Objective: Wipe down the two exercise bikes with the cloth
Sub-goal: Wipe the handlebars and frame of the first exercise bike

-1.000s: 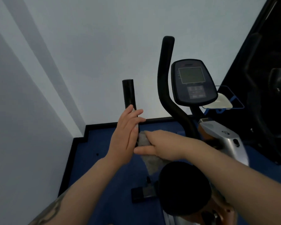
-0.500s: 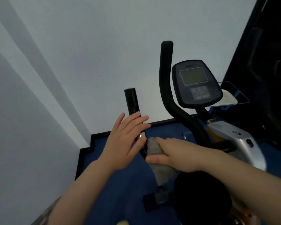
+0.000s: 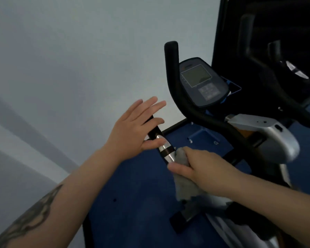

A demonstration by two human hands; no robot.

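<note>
The near exercise bike point(image 3: 276, 138) has a silver body, black curved handlebars and a dark console point(image 3: 202, 83). Its left handlebar point(image 3: 166, 149), black with silver sensor bands, slants up in the middle of the view. My right hand point(image 3: 202, 167) grips a grey cloth point(image 3: 183, 183) wrapped round the lower part of that bar. My left hand point(image 3: 138, 126) lies flat against the bar's upper end, fingers straight and spread. A second, dark bike point(image 3: 283, 68) stands at the far right, mostly in shadow.
A pale wall fills the left and top. The floor is a blue mat point(image 3: 132, 194) with a black border. The bike's right handlebar point(image 3: 174, 81) rises just right of my left hand. A black foot bar point(image 3: 183, 219) lies low on the mat.
The view has shifted left and closer. My right hand with the cloth has slid down the left handlebar, baring its silver bands, while my left hand stays flat on the bar's top.
</note>
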